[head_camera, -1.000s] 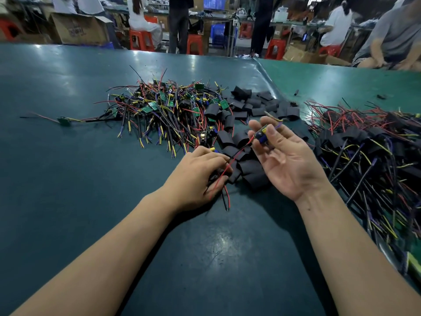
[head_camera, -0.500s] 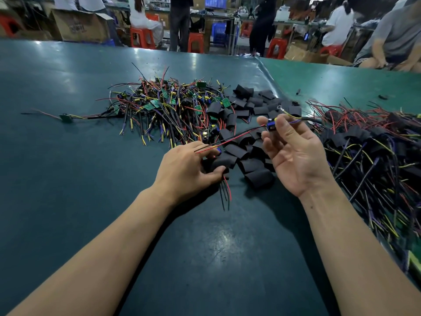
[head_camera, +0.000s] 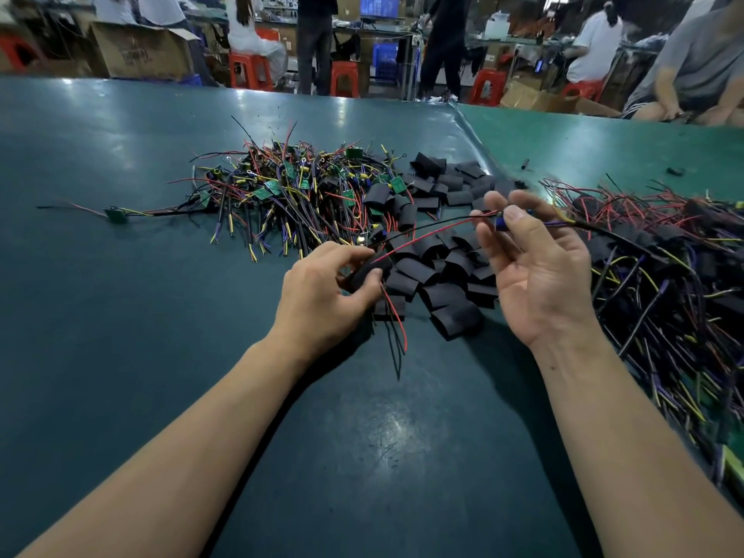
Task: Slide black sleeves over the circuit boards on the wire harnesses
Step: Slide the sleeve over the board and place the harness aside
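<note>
Many loose sleeves [head_camera: 439,275] crowd both hands' harness [head_camera: 426,235].

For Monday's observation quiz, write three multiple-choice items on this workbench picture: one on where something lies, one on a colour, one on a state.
1. Where does the pile of loose black sleeves lie?
A. between the two wire heaps
B. on a stool
C. in a box

2. What colour is the table?
A. white
B. dark green
C. red

3. What is the right hand doing?
A. lying flat on the table
B. pinching a wire harness
C. holding scissors

Key: 1 A, bare harnesses lie left and a second heap right of them. 2 B, its bare surface shows it. 3 B, thumb and fingers close on the harness.
</note>
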The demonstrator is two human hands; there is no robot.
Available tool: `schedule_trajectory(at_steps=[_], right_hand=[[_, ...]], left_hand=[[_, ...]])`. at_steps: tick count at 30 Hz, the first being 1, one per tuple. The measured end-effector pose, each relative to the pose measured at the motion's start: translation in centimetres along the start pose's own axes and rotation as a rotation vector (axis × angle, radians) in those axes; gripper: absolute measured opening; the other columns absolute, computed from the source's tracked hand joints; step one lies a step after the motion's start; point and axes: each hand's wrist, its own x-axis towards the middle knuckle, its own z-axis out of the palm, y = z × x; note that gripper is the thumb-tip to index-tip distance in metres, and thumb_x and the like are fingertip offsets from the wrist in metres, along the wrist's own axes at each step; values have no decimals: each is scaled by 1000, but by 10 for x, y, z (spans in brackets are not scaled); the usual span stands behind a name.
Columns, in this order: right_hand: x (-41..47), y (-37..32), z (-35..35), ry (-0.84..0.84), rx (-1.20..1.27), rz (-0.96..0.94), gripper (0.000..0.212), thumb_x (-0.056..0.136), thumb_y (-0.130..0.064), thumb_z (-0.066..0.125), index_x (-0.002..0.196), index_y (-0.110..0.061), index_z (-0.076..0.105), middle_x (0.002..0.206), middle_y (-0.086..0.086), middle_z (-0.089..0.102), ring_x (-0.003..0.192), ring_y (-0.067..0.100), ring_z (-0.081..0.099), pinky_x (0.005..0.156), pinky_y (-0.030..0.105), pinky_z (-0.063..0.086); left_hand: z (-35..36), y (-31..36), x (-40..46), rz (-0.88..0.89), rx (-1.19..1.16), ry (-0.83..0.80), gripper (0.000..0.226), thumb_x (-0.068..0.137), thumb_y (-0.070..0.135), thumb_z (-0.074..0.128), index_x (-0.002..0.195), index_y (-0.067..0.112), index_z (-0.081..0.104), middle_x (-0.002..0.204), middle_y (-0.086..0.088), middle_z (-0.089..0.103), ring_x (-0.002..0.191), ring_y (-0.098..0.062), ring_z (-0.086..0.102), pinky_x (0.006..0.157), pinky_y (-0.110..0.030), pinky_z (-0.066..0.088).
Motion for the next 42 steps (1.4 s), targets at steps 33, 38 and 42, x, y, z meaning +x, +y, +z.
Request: schedule_trajectory(at_steps=[33, 38, 42], right_hand=[[9, 6, -9, 198, 21, -101, 18, 92, 6, 59, 99, -10, 62, 90, 14, 71, 87, 27, 69, 77, 30, 58], [11, 9, -11, 186, -11, -81, 15, 92, 6, 58, 96, -8, 61, 87, 13, 71, 82, 25, 69, 72, 28, 57], [11, 9, -12, 173, -32, -65, 14, 92, 6, 58, 94, -8, 62, 86, 13, 71, 80, 23, 70, 72, 27, 57]], left_hand=[[-6, 2, 2, -193, -675, 58, 18, 83, -9, 70, 80, 8, 63, 102, -14, 72, 77, -5, 66, 72, -15, 49], [-5, 1, 1, -134, -691, 83, 16, 82, -6, 71, 82, 9, 65, 103, -12, 71, 91, -18, 70, 83, -27, 54], [-5, 2, 1, -60, -664, 90, 16, 80, -3, 71, 83, 11, 65, 102, -9, 70, 93, -19, 70, 86, -29, 54]])
